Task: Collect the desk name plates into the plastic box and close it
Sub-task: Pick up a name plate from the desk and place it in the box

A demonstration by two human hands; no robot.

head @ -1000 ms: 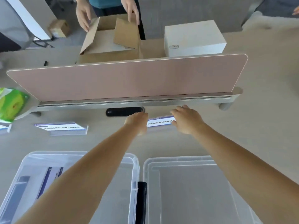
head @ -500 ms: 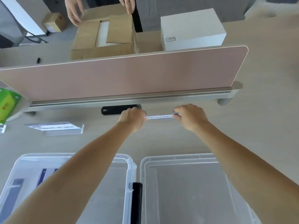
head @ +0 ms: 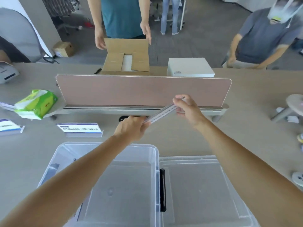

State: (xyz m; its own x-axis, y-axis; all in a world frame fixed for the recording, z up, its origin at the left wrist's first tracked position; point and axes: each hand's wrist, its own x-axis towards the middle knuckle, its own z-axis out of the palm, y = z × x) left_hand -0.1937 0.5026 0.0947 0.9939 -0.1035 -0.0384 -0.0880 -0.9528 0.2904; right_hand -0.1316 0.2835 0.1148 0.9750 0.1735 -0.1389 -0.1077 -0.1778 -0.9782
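Observation:
Both hands hold one clear desk name plate [head: 161, 112] in the air above the desk, tilted with its right end higher. My left hand [head: 131, 128] grips its lower left end and my right hand [head: 188, 108] grips its upper right end. Below, the open clear plastic box [head: 154, 154] stands at the desk's near edge, with something dark lying inside at its left. Its lid [head: 205, 185] lies flat to the right. A second name plate [head: 80, 129] stands on the desk to the left, and a third [head: 9, 126] at the far left edge.
A pink desk divider [head: 142, 90] on a grey rail runs across just behind my hands. A green tissue pack [head: 35, 104] lies at the left. Beyond the divider a person handles an open cardboard box [head: 127, 58], next to a white box [head: 190, 67]. Another person stands at the far right.
My hands have lifted the name plate off the desk and tilted it, right end up. The camera has tipped upward, bringing the people behind the divider into view.

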